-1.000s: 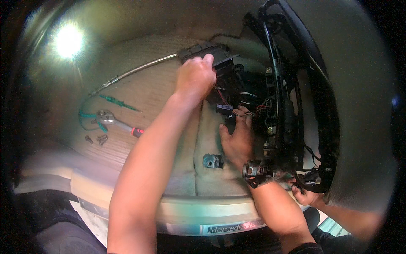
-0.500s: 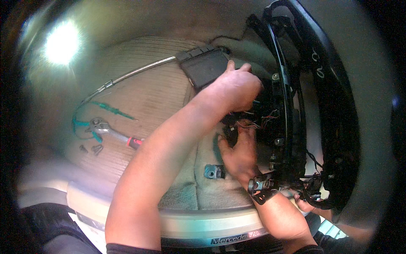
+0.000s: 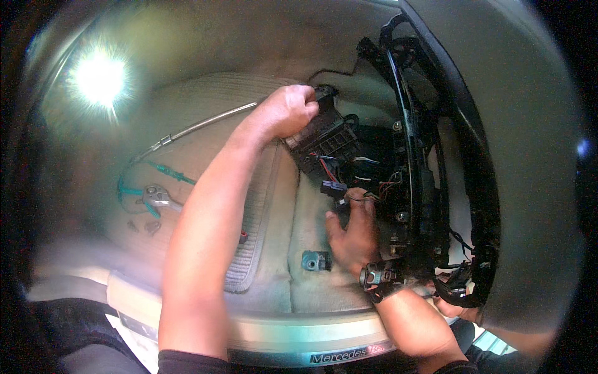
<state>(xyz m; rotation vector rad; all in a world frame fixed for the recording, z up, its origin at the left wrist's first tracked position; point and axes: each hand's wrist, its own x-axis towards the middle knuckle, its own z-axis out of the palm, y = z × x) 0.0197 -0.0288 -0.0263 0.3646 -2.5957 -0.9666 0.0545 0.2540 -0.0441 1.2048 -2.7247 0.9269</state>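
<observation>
So our left hand (image 3: 293, 111) is curled closed on the far-left edge of the black box (image 3: 335, 142), holding it tipped so the slotted side faces us. The box sits just right of that hand and on the far side of our right hand (image 3: 354, 234). That right hand has its thumb away from the fingers, fingertips in among the thin wires (image 3: 370, 197), just near of the greyish-purple connector (image 3: 334, 187); can't tell if it's pinching anything.

Writing-wise, we've got light lettering (image 3: 349, 356) on a dark strip along the near sill (image 3: 280, 327).

Half a second ago our left hand was over the wiring right of the box, and the box's broad face was showing. Now the hand's back on the far-left edge and the slots show. Right hand's stayed at the wires.

Off left there's a ratchet (image 3: 158, 197), partly behind our forearm, plus a green screwdriver (image 3: 170, 172). Someone else's hand (image 3: 456, 306) is at the near right.
</observation>
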